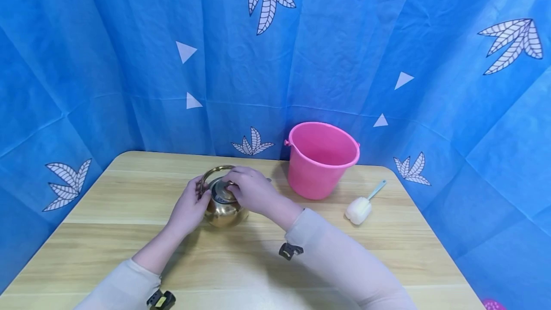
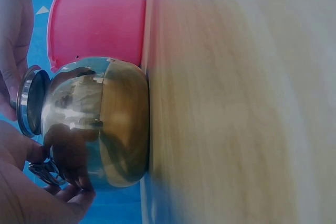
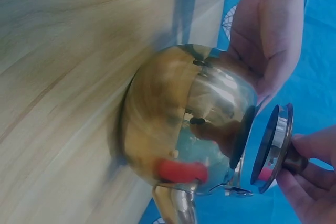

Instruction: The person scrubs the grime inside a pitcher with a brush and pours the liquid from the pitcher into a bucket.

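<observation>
A shiny brass kettle point(image 1: 225, 215) stands upright on the wooden table, its hoop handle point(image 1: 214, 170) raised. My left hand point(image 1: 191, 204) grips the kettle at the handle's left base, thumb and fingers around the mount point(image 2: 47, 171). Between the fingertips of my right hand point(image 1: 254, 193) is the knob point(image 3: 295, 162) of the kettle's round lid point(image 3: 273, 150). The lid is tilted and held just off the mouth, with a gap between them in the right wrist view. The spout point(image 3: 176, 203) points away from the left hand.
Behind and to the right of the kettle stands a pink bucket point(image 1: 316, 181). A white sponge brush point(image 1: 358, 210) with a pale green handle lies farther right. Blue patterned curtain point(image 1: 249, 71) hangs along the back and sides of the table point(image 1: 129, 204).
</observation>
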A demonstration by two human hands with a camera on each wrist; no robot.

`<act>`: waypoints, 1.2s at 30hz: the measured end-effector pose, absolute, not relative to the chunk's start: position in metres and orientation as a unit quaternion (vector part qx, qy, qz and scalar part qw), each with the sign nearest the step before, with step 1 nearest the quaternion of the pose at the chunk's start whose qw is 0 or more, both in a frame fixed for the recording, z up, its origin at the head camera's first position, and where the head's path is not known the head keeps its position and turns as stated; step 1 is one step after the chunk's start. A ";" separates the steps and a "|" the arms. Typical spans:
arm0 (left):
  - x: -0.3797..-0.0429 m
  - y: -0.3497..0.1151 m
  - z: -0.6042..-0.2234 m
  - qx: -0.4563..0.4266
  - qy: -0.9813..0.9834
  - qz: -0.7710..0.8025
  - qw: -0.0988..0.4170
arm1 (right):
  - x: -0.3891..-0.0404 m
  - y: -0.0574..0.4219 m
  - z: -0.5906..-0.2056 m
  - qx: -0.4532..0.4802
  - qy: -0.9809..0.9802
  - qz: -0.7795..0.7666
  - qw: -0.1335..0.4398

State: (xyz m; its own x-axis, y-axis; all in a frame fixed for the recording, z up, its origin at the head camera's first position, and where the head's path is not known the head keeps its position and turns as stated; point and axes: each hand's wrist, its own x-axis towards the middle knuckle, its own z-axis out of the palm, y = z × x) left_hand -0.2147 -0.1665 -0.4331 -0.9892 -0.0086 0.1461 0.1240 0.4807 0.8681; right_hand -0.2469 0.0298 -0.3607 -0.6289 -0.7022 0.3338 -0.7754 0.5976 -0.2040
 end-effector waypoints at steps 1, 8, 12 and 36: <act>-0.215 -0.166 -0.433 -0.034 -0.858 -0.509 0.066 | -0.246 0.030 -0.360 0.416 -0.887 0.167 0.108; -0.214 -0.166 -0.433 -0.037 -0.861 -0.503 0.067 | -0.242 0.036 -0.355 0.420 -0.885 0.170 0.107; -0.213 -0.165 -0.433 -0.038 -0.863 -0.500 0.066 | -0.240 0.042 -0.351 0.420 -0.885 0.173 0.101; -0.212 -0.165 -0.433 -0.032 -0.870 -0.487 0.066 | -0.235 0.066 -0.341 0.426 -0.879 0.189 0.101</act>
State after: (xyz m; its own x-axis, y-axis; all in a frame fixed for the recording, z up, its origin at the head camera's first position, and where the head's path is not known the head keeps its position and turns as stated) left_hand -0.2122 -0.1646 -0.4332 -0.9892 -0.0086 0.1466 0.1204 0.5241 0.8431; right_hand -0.2351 0.0660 -0.3410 -0.6164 -0.7111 0.3383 -0.7873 0.5649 -0.2471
